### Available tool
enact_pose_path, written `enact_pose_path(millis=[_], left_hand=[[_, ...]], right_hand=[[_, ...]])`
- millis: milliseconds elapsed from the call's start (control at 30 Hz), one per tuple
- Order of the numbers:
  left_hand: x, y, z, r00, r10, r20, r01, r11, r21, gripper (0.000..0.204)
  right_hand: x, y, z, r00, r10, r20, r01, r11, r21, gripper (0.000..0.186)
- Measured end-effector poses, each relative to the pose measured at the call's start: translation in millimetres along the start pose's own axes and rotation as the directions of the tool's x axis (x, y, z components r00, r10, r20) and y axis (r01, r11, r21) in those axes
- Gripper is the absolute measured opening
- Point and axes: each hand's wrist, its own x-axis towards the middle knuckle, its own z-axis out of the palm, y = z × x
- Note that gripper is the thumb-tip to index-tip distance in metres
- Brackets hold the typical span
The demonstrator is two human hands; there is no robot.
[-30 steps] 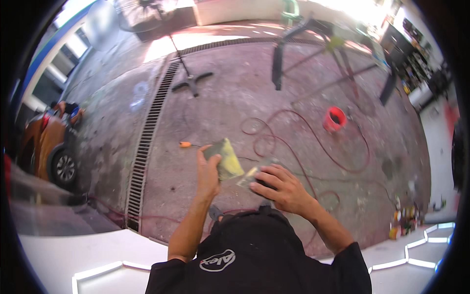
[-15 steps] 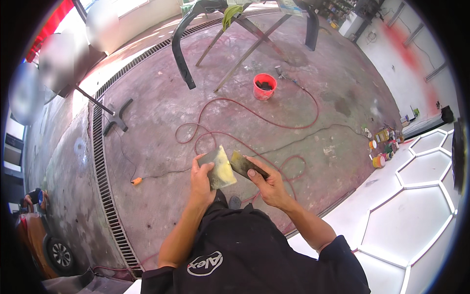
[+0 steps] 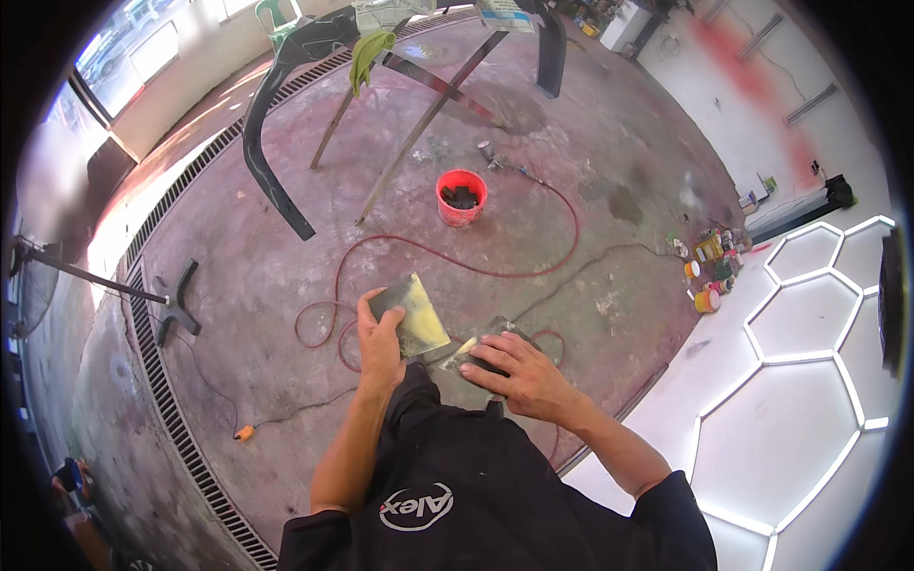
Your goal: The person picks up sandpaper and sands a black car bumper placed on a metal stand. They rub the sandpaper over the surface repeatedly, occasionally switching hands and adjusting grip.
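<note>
I see the left hand [image 3: 381, 335] clamped on the pad [image 3: 417, 320], thumb across its upper face and fingers behind; the pad is dark with a broad yellow patch, and it tilts in front of the person's lap, over the floor [image 3: 628, 343]; the right hand [image 3: 526, 377] grips the block [image 3: 505, 328], fingers spread across its top; I make out a dark end and a pale yellow patch, but the fingers hide the middle, and I cannot see the thumb; the two hands are apart, block and pad near each other; beyond them I have the red bucket [image 3: 462, 216] standing upright with dark pieces [image 3: 463, 197] inside; the red hose [image 3: 447, 266] loops round in front of it, up to a spray gun [image 3: 488, 152] just beyond; farther off, a green cloth [image 3: 369, 62] hangs near the crossed legs [image 3: 430, 126] of a stand, beside a black curved part [image 3: 257, 152]; on my left runs the drain [image 3: 197, 452], an orange plug [image 3: 245, 433] beside it; on my right, tins [image 3: 706, 301] sit near the hexagon lights [image 3: 800, 355]
</note>
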Motion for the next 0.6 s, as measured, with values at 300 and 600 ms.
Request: enact_pose_path(millis=[300,600], left_hand=[[86.9,68.8,94.7,0.967,-0.203,0.156,0.228,0.960,-0.164,0.041],[254.0,5.6,153.6,0.989,-0.039,-0.143,0.035,0.999,-0.037,0.037]], right_hand=[[71.8,138.7,-27.5,0.966,0.011,-0.258,0.028,0.989,0.145,0.084],[153.9,290.5,-77.7,0.916,0.394,-0.076,-0.221,0.652,0.726,0.064]])
